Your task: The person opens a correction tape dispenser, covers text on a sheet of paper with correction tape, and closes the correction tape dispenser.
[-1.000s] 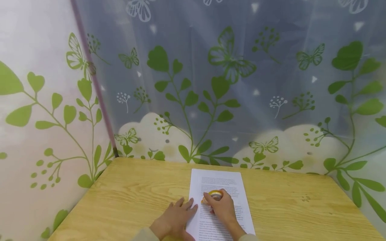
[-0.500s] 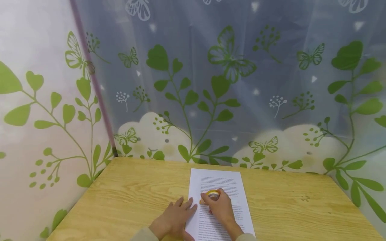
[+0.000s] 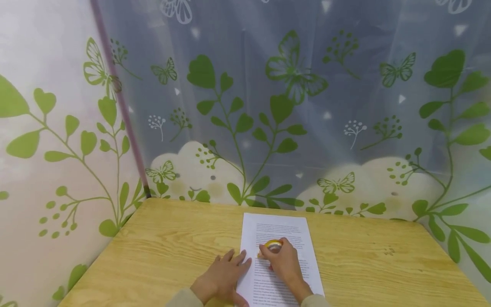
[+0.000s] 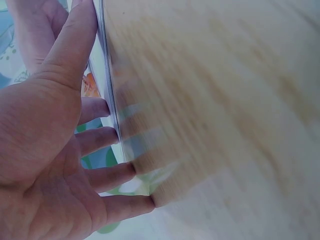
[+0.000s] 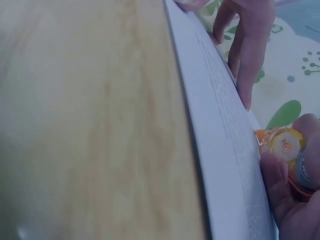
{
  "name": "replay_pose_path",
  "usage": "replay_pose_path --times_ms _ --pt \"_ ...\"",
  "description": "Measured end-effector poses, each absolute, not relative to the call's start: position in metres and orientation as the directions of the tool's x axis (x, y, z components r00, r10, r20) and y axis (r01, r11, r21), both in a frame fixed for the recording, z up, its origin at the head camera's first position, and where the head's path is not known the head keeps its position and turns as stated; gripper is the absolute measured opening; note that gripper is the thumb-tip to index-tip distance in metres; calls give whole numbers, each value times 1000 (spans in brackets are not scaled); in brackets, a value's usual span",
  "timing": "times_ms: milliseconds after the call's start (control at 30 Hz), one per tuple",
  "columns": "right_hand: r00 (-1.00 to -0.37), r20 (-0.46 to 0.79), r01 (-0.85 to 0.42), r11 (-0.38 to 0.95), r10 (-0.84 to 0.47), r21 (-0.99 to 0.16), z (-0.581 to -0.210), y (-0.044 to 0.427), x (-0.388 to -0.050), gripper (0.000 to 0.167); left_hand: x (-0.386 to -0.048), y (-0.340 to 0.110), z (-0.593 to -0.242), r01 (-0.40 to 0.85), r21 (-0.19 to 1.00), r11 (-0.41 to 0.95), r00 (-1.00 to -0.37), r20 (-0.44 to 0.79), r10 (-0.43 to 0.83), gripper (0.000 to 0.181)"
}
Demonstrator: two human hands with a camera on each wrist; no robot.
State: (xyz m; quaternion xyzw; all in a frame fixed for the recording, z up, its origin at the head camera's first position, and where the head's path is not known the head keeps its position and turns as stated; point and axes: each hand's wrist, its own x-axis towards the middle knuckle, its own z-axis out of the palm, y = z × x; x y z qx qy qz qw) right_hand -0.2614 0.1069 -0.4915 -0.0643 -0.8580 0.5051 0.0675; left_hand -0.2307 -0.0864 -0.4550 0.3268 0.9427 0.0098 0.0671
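- R hand (image 3: 285,263): fngrs curled, gripping rounded yellow-orange plastic dispenser (image 5: 286,145) over white printed paper stack (image 3: 249,236).
- L hand (image 3: 223,275): fngrs spread, at stack's L edge.
- Yellow wood-grain table (image 3: 184,234) u/neath.

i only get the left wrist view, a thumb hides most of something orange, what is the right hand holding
Observer: The right wrist view shows the right hand gripping a tape dispenser with a clear round reel.

Operator: ok and what's below it

Observer: The head view shows paper covered in lines of print beneath it; I can't tell whether the tip touches.
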Motion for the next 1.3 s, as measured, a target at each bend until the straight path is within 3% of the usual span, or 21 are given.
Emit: replay_pose_path --times_ms 1300 --pt "-981 42 56 478 190 -877 -489 131 -257 58 -233 -87 -458 609 91 788 -775 -144 616 107"
